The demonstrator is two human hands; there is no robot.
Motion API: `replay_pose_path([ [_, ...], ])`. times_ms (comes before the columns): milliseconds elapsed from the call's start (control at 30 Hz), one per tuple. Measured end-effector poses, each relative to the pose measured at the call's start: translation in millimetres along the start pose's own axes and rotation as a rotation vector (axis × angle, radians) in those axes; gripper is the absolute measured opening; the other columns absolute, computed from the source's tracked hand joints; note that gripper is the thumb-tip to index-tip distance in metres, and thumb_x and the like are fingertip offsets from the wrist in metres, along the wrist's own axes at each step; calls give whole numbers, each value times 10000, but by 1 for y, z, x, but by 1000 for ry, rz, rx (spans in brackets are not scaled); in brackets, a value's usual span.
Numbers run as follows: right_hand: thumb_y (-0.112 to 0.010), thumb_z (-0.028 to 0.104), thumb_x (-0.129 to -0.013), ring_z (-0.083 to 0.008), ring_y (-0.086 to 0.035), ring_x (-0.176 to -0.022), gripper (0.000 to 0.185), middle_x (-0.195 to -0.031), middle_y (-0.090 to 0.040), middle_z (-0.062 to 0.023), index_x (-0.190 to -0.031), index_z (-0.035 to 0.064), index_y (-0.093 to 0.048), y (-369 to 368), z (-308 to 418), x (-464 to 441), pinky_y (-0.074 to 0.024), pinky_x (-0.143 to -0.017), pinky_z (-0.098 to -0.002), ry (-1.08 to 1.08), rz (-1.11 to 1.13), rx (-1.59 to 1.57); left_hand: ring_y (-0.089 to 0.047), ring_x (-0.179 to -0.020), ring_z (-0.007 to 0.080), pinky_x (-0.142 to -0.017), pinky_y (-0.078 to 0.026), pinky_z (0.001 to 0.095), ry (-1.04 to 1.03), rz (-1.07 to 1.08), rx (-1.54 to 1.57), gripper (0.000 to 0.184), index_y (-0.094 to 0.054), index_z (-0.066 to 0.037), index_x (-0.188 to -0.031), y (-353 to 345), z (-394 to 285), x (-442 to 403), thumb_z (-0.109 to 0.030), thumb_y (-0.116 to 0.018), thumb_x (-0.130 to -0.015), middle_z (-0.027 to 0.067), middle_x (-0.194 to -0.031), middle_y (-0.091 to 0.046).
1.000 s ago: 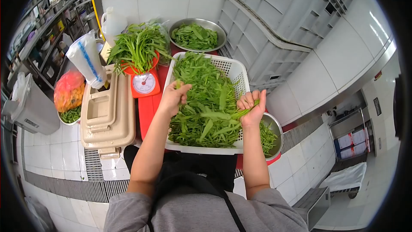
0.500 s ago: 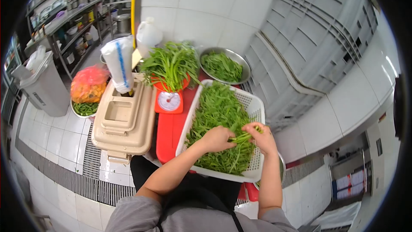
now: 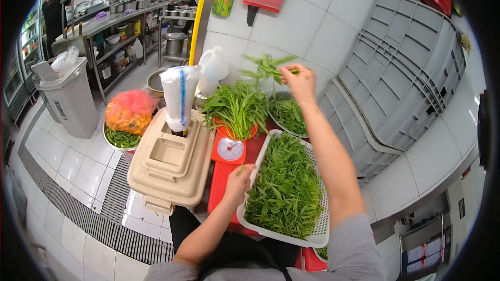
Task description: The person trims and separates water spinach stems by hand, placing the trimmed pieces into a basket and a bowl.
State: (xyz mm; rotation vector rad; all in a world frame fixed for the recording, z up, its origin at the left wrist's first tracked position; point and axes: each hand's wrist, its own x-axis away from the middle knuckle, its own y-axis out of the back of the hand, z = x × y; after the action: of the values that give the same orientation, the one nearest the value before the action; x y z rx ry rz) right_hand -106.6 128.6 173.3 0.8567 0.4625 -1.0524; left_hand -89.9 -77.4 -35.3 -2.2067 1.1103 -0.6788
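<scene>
My right hand (image 3: 301,82) is raised near the wall, pinching a small bunch of leafy greens (image 3: 268,66); the leaves are slightly blurred. Below it stands a metal bowl (image 3: 298,134) of similar leaves. My left hand (image 3: 237,184) is closed beside the left rim of a white perforated basket (image 3: 324,224); what its fingers hold, if anything, is too small to name. Cut greens (image 3: 284,187) fill the basket. Just beyond my left hand, a red dial scale (image 3: 230,149) bears a heap of long-stemmed greens (image 3: 237,106).
A beige lidded bin (image 3: 169,169) with a roll of plastic bags (image 3: 177,99) stands on the left. Next to it, a bowl holds green pieces (image 3: 121,138) under a bag of orange pieces (image 3: 130,117). Grey plastic crates (image 3: 396,78) lean at right. A person (image 3: 52,13) stands far left.
My right hand has lifted from the basket toward the wall with the bunch of greens. My left hand has drawn back left, off the leaves to the basket's rim. The view has shifted.
</scene>
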Motion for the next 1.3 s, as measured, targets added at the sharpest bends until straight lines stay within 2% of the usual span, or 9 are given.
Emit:
replay_pose_path([
  [167,-624,174,-743,-311,-558,-737,148,-777,-582,-137,-718,30,-598,-104,-64,35,-436,-656,-385,233,-264,299,-252,-390,23,-372,-170,193,64,157,-58,152,-591,-61,-917,10,6,5,-193,-546,-855,-87,-508,-362],
  [533,-680,262,-731,-225,-535,-896,357,-959,-567,-100,-967,6,-602,-113,-69,144,-423,-789,-338,234,-173,330,-284,-452,24,-417,-219,194,65,26,88,247,-551,-71,-989,23,2,-2,-281,-465,-891,-77,-575,-347],
  [767,-447,283,-902,-117,-520,-975,348,-1109,-529,-42,-1149,43,-498,-28,-21,252,-414,-799,-254,-696,187,-607,-491,-833,102,-715,-387,242,-66,-34,139,517,-457,-93,-1186,-14,23,-11,-495,-397,-866,42,-929,-514],
  [833,-474,313,-880,-142,-469,-1007,388,-1155,-492,-59,-1178,65,-458,-20,-39,277,-375,-858,-274,-865,-17,-916,-308,-1231,241,-1012,-232,346,8,116,-176,588,-234,-23,-1340,-43,39,-7,-388,-380,-903,137,-1361,-269],
  [900,-479,296,-877,-145,-500,-889,319,-1010,-514,-48,-1107,74,-474,-4,-48,285,-407,-787,-266,-900,-340,-1498,-320,-1222,257,-997,-257,353,-330,117,-580,575,-213,-21,-1345,-66,62,-2,-331,-402,-899,138,-1363,-260],
  [967,-488,293,-874,-131,-493,-761,273,-866,-500,-27,-1047,82,-487,11,-87,299,-418,-684,-250,-933,-469,-1341,-333,-1212,273,-983,-282,360,-685,184,-966,571,-191,-19,-1349,-86,85,1,-274,-425,-895,140,-1364,-250],
  [1067,-506,302,-867,-80,-401,-529,214,-664,-439,20,-924,96,-494,71,-93,289,-351,-462,-198,-1069,-828,-1306,-419,-1128,232,-881,-385,306,-370,419,-463,538,-221,-42,-1341,-108,61,22,-75,-463,-861,124,-1298,-318],
  [1167,-512,291,-866,-45,-292,-432,209,-605,-403,36,-813,90,-505,177,-76,285,-220,-362,-172,-871,-1030,-1038,-549,-833,92,-704,-435,232,-335,472,-581,311,-479,-7,-1151,-95,60,12,-74,-510,-849,47,-1000,-554],
  [1300,-479,311,-883,-45,-326,-452,253,-625,-454,21,-861,70,-553,297,-109,340,-267,-392,-198,-539,-1022,-314,-554,-622,131,-572,-454,253,-225,535,-973,158,-599,-13,-929,-91,82,2,-58,-584,-778,47,-728,-570],
])
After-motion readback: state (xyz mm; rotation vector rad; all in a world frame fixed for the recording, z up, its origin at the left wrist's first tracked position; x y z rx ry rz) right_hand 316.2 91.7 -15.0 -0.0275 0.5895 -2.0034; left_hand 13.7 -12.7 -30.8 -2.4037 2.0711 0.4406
